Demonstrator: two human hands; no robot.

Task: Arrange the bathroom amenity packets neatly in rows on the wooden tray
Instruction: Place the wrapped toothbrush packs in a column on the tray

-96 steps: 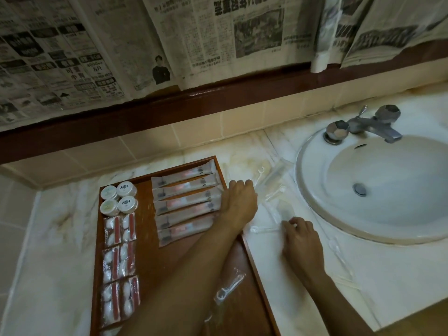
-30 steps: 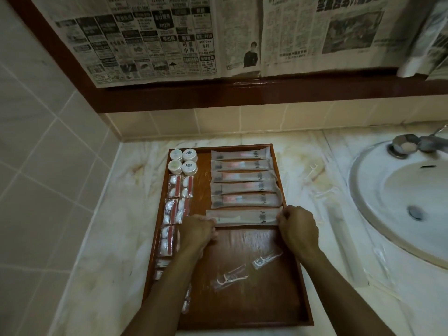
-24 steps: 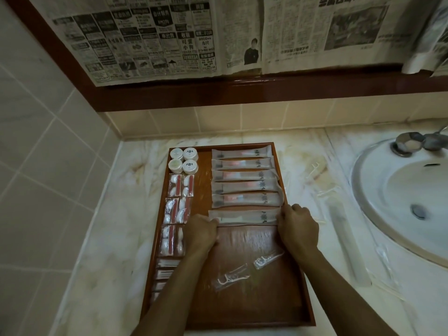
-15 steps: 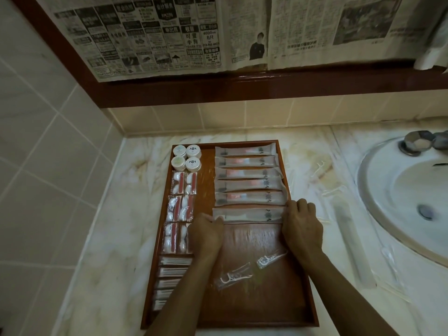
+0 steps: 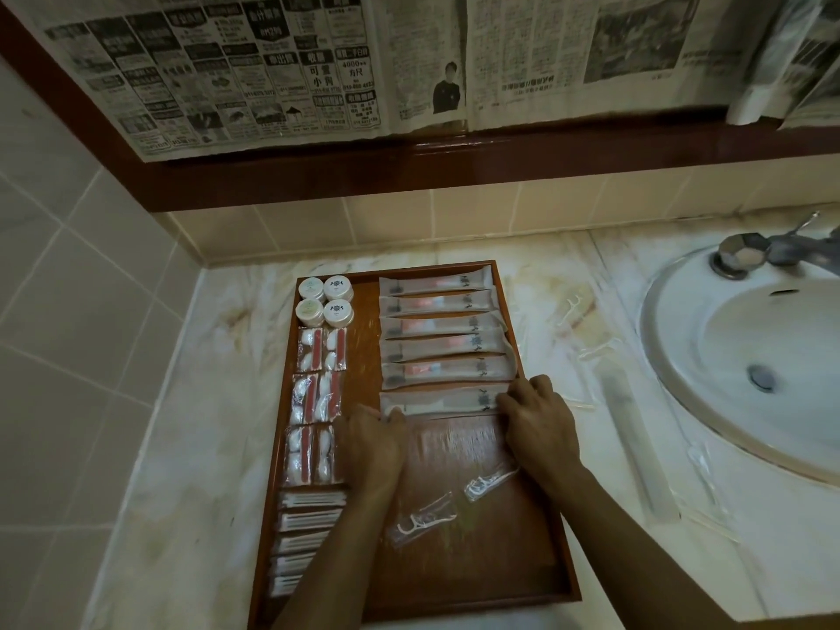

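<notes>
A sixth long frosted toothbrush packet (image 5: 443, 401) has been brought from the marble counter (image 5: 563, 320) by the white sink (image 5: 745, 356) and laid on the brown wooden tray (image 5: 536, 547), just below the five packets already stacked in a column. Its left end is pinched by the left hand (image 5: 373, 436) and its right end by the right hand (image 5: 536, 420), both with curled fingers. Since a second ago it has been nudged up toward its neighbour, so the row looks nearly squared; clear-wrapped floss picks (image 5: 454, 504) remain loose below
</notes>
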